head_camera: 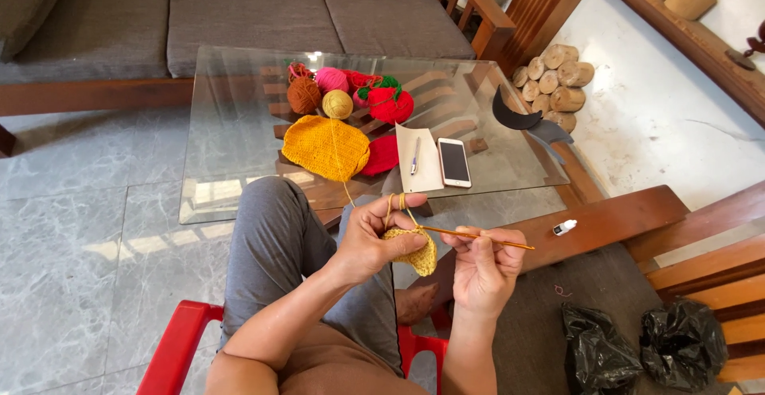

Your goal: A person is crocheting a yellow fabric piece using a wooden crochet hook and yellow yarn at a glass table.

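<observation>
Two hands are engaged: the left hand (374, 236) pinches a small yellow crochet piece (416, 250), yarn looped over its fingers for tension. The right hand (482, 267) is closed on a crochet hook (478, 237), its tip kept at the work.

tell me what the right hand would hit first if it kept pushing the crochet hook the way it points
The right hand points its crochet hook leftward at the small yellow crochet piece held by the left hand. It would probably meet that piece first, then the left fingers; depth is hard to judge.

The glass table (239, 124) bears yarn balls (337, 103), yellow crochet piece (325, 148), paper (421, 170), pen (415, 156), phone (454, 162).
</observation>
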